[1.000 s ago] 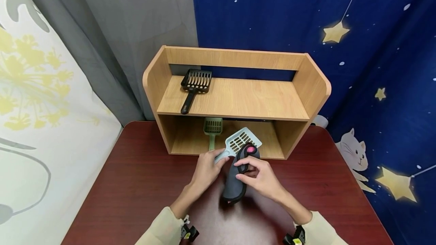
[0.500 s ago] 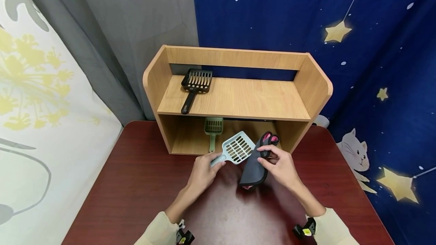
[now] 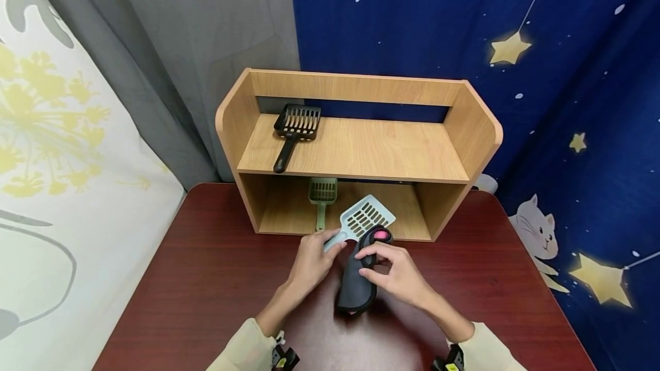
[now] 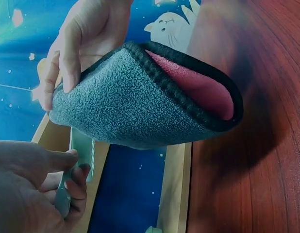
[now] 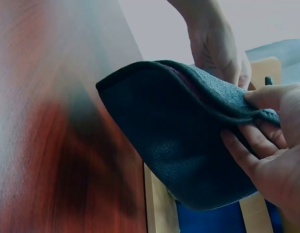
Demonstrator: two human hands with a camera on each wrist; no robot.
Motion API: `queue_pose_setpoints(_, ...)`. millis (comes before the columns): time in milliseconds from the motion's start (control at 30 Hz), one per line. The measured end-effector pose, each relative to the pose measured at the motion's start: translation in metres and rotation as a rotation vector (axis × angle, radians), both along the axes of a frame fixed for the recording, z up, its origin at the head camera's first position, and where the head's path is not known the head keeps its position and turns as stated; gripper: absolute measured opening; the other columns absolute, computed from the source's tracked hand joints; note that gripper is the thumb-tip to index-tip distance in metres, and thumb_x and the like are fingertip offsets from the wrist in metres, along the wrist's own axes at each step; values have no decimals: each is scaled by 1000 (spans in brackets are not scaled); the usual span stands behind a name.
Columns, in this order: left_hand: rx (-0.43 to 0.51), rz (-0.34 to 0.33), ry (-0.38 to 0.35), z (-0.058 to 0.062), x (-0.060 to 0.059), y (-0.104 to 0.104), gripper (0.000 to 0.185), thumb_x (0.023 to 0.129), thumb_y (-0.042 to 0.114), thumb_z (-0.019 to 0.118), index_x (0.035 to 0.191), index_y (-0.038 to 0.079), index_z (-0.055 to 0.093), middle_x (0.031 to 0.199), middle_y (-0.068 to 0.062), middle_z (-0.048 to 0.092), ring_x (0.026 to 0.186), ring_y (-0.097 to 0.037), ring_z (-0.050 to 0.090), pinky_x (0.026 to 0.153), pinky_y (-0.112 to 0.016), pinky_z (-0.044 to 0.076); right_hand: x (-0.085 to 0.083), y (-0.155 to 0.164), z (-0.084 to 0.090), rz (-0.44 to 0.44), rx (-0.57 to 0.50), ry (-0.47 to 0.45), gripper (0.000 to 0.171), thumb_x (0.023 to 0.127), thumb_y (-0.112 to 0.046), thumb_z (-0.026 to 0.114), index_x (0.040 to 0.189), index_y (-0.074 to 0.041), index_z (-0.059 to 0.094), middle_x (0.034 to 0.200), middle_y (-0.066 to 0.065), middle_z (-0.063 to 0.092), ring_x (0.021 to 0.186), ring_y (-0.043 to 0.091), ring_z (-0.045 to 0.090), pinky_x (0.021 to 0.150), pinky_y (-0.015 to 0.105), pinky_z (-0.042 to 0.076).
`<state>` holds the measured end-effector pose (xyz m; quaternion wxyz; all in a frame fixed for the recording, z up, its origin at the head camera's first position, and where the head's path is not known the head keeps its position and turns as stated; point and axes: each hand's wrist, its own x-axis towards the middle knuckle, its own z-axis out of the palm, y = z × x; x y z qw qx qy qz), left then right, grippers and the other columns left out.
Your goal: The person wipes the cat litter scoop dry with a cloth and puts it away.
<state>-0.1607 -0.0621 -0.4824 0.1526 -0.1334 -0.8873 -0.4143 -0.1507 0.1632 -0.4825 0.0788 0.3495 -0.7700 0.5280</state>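
My left hand [image 3: 314, 259] grips the handle of a pale blue slotted scoop [image 3: 363, 217], held above the red-brown table [image 3: 206, 279] in front of the wooden shelf unit [image 3: 356, 153]. My right hand [image 3: 394, 271] pinches a folded grey fleece cloth with a pink lining [image 3: 358, 279] and holds it against the scoop's handle side. In the left wrist view the cloth [image 4: 140, 102] fills the frame, with the right hand's fingers [image 4: 67, 63] on its edge. The right wrist view shows the same cloth [image 5: 189, 150] pinched by the right hand [image 5: 271, 145].
A black slotted scoop [image 3: 294, 130] lies on the shelf unit's upper level at the left. A green scoop [image 3: 322, 196] lies in the lower compartment. Starry blue cloth hangs behind and to the right, grey and floral curtains to the left.
The right hand has brought the cloth back left, from beside the scoop's right edge to its handle side. The scoop has tilted slightly; the left hand stays put.
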Motion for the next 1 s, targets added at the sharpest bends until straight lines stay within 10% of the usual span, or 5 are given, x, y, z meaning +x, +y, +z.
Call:
queue_pose_setpoints(533,11,-24,52,-7,3,-6,29,88,7,85,114,-4,79,106,-16,78,89,-26,75,75,-39,59,-34,57,14,-275,48,-140,27,87,4,83,112,-8,77,101,14,76,86,6,71,75,19,58)
queue_pose_setpoints(1000,83,11,-72,-13,-21,-2,33,93,8,80,124,-5,75,112,-20,78,95,-28,74,76,-42,60,-43,113,26,-3,266,-237,31,88,7,79,113,-10,74,103,9,71,87,10,68,76,24,58)
